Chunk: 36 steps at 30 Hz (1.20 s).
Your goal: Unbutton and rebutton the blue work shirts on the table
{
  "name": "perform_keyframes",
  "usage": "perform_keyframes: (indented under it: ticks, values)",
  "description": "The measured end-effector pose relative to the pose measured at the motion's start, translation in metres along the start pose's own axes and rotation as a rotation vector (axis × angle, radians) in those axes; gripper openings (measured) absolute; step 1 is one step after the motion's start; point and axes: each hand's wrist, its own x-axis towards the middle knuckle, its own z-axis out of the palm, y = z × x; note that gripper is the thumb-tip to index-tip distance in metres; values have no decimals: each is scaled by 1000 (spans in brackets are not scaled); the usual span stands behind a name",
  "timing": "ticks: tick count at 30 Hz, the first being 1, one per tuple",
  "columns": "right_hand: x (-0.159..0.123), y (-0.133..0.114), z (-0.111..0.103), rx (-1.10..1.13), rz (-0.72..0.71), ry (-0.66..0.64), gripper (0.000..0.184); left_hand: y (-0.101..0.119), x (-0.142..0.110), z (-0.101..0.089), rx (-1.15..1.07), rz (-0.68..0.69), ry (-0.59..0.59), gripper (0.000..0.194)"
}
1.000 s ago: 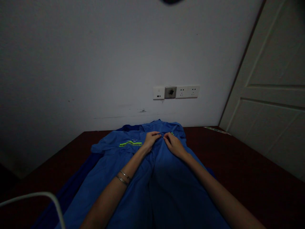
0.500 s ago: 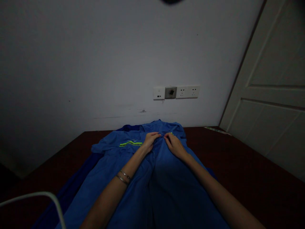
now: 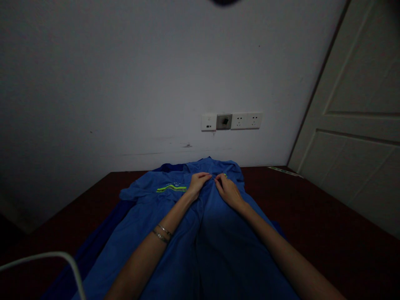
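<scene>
A blue work jacket (image 3: 178,216) lies spread front side up, with a yellow-green stripe (image 3: 171,188) across its chest. Near its collar, my left hand (image 3: 198,183) pinches the front edge of the cloth between thumb and fingers. Close beside it on the right, my right hand (image 3: 228,191) is closed in a pinch on the opposite front edge. The fingertips of both hands almost meet. Whatever small fastening may be between them is too small and dark to make out. Two bangles (image 3: 161,234) circle my left wrist.
The jacket rests on a dark red-brown table (image 3: 281,204) pushed against a white wall (image 3: 140,83). Sockets and switches (image 3: 239,121) sit on the wall. A white door (image 3: 359,125) stands at right, and a white cable (image 3: 56,254) curves in at lower left.
My right hand has shifted very slightly, with its fingertips still at the cloth. Otherwise the hands and the jacket stay where they were.
</scene>
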Motion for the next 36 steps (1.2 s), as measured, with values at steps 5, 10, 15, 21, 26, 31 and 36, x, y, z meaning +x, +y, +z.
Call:
perform_keyframes:
  ticks: [5,10,15,21,26,31,36]
  values:
    - [0,0,-1,-24,1,-9,13,2,1,0,63,30,18,25]
    - [0,0,-2,-29,20,-11,14,2,0,0,88,70,-4,25]
    - [-1,-1,-2,-24,48,-10,13,3,0,1,124,89,-28,24]
    - [-1,-2,0,-67,67,7,13,5,-1,2,148,120,-34,22]
    - [-1,-2,1,-125,75,27,14,7,-3,3,166,129,-43,20]
    - [0,-1,1,-109,49,44,14,7,2,-1,151,157,-63,20]
    - [2,-2,0,-131,11,74,13,3,5,-6,15,55,-88,45]
